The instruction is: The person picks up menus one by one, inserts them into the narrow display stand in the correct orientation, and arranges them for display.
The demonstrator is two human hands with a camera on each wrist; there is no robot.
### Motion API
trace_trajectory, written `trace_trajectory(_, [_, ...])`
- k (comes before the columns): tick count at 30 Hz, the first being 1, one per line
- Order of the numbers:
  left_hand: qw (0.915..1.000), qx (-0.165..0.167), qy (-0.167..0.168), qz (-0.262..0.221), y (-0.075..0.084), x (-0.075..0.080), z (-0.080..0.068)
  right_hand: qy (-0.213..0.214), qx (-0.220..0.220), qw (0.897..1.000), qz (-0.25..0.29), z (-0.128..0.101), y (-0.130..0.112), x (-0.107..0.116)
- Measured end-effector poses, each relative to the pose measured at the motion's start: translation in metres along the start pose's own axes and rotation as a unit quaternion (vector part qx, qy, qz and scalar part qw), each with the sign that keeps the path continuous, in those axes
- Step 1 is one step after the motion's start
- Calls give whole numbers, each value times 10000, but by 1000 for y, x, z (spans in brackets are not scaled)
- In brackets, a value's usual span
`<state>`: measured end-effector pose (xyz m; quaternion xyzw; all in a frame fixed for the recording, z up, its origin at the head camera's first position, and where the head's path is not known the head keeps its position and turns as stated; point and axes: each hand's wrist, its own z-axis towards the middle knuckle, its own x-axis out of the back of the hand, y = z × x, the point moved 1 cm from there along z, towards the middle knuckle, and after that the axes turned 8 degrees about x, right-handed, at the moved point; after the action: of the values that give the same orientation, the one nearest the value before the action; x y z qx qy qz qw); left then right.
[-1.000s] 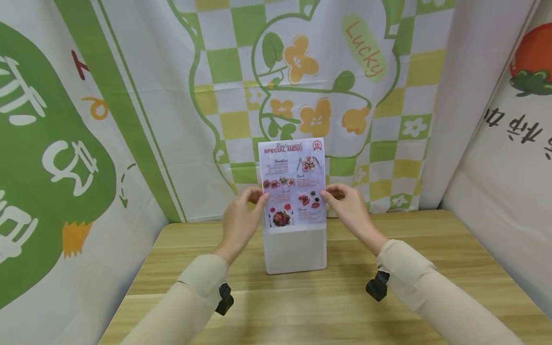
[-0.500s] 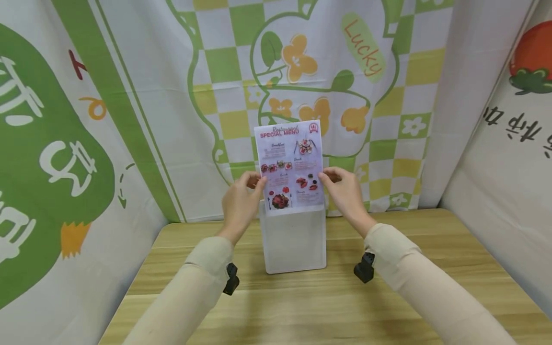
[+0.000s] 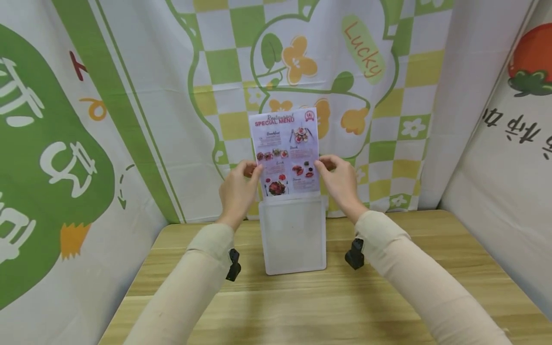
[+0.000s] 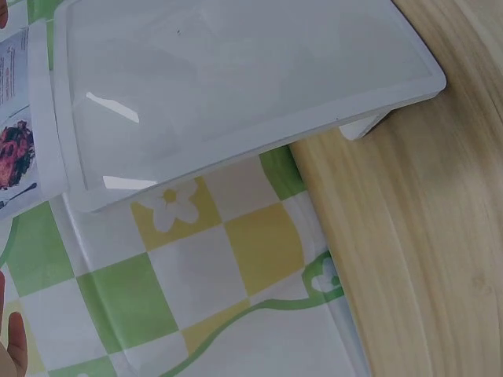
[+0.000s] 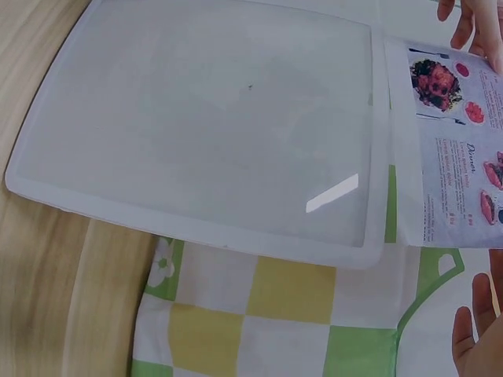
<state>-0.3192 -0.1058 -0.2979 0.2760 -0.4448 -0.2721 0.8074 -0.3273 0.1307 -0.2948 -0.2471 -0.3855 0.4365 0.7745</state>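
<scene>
- Far left, a hanging fabric [image 3: 142, 115] carries a big green shape with white lettering, running down beside your table [image 3: 142, 287].
- Here's your left sleeve [image 3: 181, 292], cream, with a black wrist camera [image 3: 233, 265] at the cuff.
- Your left hand [image 3: 237, 194] has it: thumb and fingers pinching the menu's left edge, thumb on the printed face!
- Dead centre, your "Restaurant Special Menu" sheet [image 3: 284, 158] is up off the wood, face towards you, tipped slightly, its bottom edge right by the stand's top; touching or not, you can't tell.
- Directly below, the white display stand [image 3: 293, 237] is on the tabletop, a small foot [image 4: 363, 126] showing behind it.
- Behind both, a checkered curtain [image 3: 418, 72] reads "Lucky".
- Your right hand [image 3: 340, 184] matches, pinching the sheet's right edge.
- Another wrist camera [image 3: 355, 254] sits at your right sleeve [image 3: 427, 273].
- Far right, a printed tomato [image 3: 532, 60] brightens the white fabric [image 3: 487, 182].
</scene>
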Motion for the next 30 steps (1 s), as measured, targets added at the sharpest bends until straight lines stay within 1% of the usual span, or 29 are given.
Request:
trace_trajectory(8, [10000,67,-14,23,2,2,4,60,43,10000,-63,7,-2,-1])
trace_trajectory(17, [9999,116,2,17,2,2,4,-3,53,9999,-148,11,-3,-1])
trace_trajectory(30, [9999,134,-58,35,-4,-2,0,-225,31,9997,-93,6,1,-2])
